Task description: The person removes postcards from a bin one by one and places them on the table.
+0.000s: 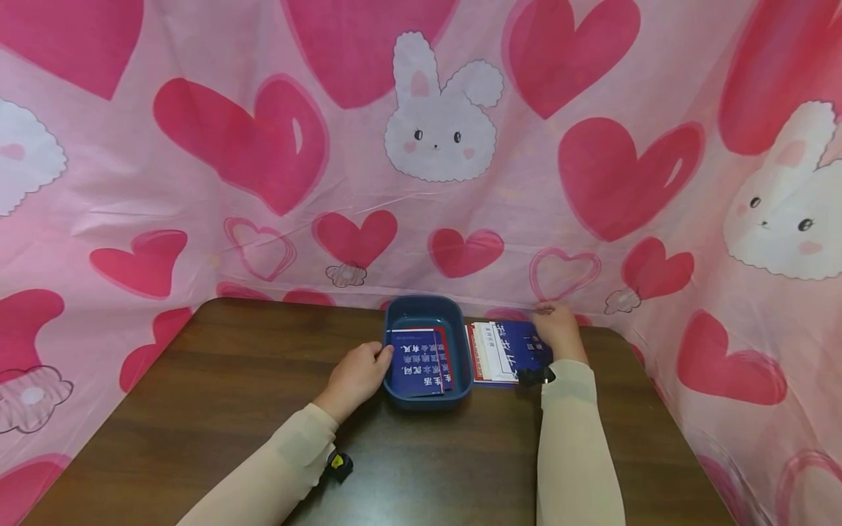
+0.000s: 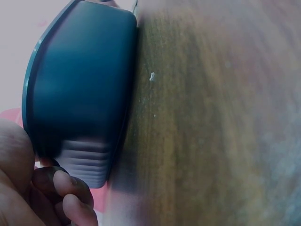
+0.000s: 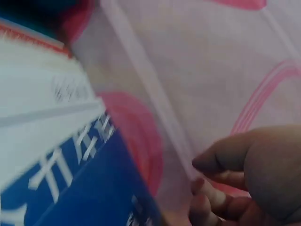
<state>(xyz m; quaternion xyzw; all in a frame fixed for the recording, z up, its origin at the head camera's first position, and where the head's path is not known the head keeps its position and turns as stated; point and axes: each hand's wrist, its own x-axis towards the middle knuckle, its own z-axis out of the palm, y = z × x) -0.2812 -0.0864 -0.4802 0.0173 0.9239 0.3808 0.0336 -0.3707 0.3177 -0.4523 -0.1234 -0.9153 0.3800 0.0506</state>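
Pink heart-printed fabric [image 1: 355,157] backs the brown tabletop [image 1: 230,380], where your left hand [image 1: 354,376] grips the blue bin [image 2: 80,80] and your right hand [image 1: 560,333] curls loosely beside the cards [image 1: 496,351].

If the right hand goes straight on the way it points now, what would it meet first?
Most likely the curtain, beyond the table; its distance from the right hand is hard to judge.

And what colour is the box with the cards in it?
The box is dark greenish blue, best seen in the left wrist view.
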